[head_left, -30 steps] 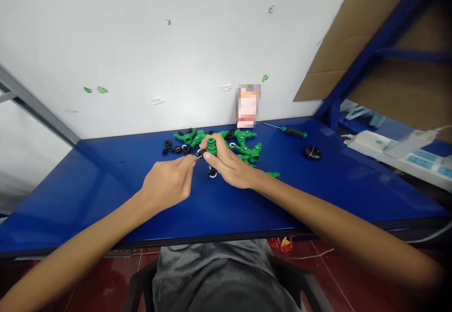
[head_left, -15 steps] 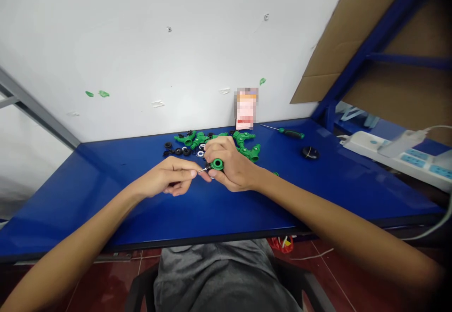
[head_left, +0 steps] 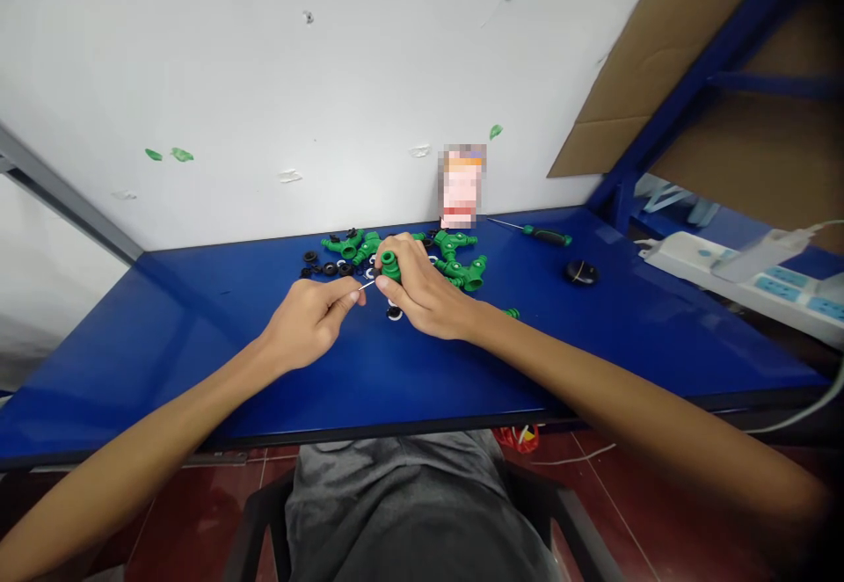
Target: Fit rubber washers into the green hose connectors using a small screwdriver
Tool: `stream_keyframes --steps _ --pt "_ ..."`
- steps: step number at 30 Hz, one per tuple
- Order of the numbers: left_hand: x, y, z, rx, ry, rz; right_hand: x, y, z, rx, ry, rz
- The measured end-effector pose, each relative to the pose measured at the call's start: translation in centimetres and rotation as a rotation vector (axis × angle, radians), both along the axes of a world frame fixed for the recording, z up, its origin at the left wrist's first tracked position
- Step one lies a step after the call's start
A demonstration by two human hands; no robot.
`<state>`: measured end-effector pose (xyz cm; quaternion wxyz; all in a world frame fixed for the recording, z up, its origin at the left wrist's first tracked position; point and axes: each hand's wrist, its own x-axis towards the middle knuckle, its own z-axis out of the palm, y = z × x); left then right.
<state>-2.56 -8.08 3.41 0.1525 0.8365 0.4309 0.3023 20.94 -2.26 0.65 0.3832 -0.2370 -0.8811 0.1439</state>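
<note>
My right hand (head_left: 428, 296) is wrapped round a green plastic hose fitting (head_left: 390, 265), whose ribbed end with a round opening sticks out. Between the fingertips of my left hand (head_left: 307, 323) a thin metal rod (head_left: 367, 285) is pinched. Its far end meets a small black part (head_left: 378, 273) beside the fitting; how they join is too small to tell. Just below my right hand, a black and white ring (head_left: 394, 311) lies on the blue table (head_left: 422, 389). My right fingers hide much of the fitting.
Behind my hands lie several green Y-shaped fittings (head_left: 467, 274) and black rings (head_left: 330, 269). A screwdriver (head_left: 547, 236) and a round black object (head_left: 581, 272) are to the right. A power strip (head_left: 745, 279) stands at the far right. A pixelated box-like item (head_left: 462, 186) leans on the wall.
Both hands have moved slightly up and left in view. The fitting has turned so its ribbed end points more upward, and the black and white ring below has come into sight.
</note>
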Motion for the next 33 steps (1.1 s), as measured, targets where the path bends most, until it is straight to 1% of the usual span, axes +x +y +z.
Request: stream_keyframes --steps 2,5,7,8,9,10,11,13,14,15,17,19,20,22,24,27,30,33 --pt "0.2 0.0 -0.6 0.11 0.123 0.027 -0.2 -0.1 0.0 -0.081 -0.003 -0.006" --pt "0.7 -0.1 -1.5 0.295 0.304 0.182 -0.7 -0.2 0.2 -0.231 0.05 -0.005" --pt "1.1 -0.1 -1.6 0.346 0.355 0.281 -0.9 -0.1 0.5 -0.316 0.088 -0.01" --pt "1.1 0.0 -1.4 0.321 0.335 0.295 -0.9 0.0 0.6 -0.34 0.099 -0.011" --pt "1.1 0.2 -0.9 0.258 0.278 0.275 -0.9 0.2 0.8 -0.343 0.102 -0.012" --pt "1.0 0.4 -0.4 0.149 0.194 0.225 -0.7 0.4 0.9 -0.321 0.095 -0.009" --pt "0.7 0.6 0.3 -0.005 0.092 0.135 -0.5 0.6 0.9 -0.28 0.081 -0.002" --pt "-0.1 1.2 1.4 -0.422 -0.124 -0.08 -0.1 1.0 0.9 -0.152 0.044 0.036" --pt "-0.6 1.6 1.7 -0.601 -0.214 -0.144 0.1 1.1 0.8 -0.085 0.033 0.064" --pt "-1.0 1.8 1.9 -0.729 -0.302 -0.185 0.2 1.1 0.8 -0.025 0.027 0.095" --pt "-1.5 2.2 1.8 -0.917 -0.446 -0.243 0.1 0.9 0.5 0.061 0.047 0.146" --pt "-1.6 2.2 1.4 -1.024 -0.537 -0.279 -0.1 0.7 0.3 0.103 0.087 0.18" --pt "-1.4 2.1 1.3 -1.047 -0.561 -0.289 -0.2 0.5 0.1 0.105 0.108 0.189" --pt "-1.1 1.8 1.1 -1.012 -0.562 -0.287 -0.4 0.3 0.0 0.079 0.135 0.194" --pt "-0.8 1.3 1.2 -0.879 -0.515 -0.273 -0.5 0.2 -0.1 0.034 0.133 0.176" --pt "-0.6 0.6 1.4 -0.576 -0.382 -0.216 -0.4 0.2 -0.1 -0.012 0.117 0.136" --pt "-0.4 0.2 1.1 -0.27 -0.19 -0.126 -0.3 0.1 0.0 -0.06 0.088 0.083" --pt "-0.2 0.5 0.5 -0.047 -0.04 -0.067 -0.6 -0.1 0.1 -0.148 0.07 0.032"
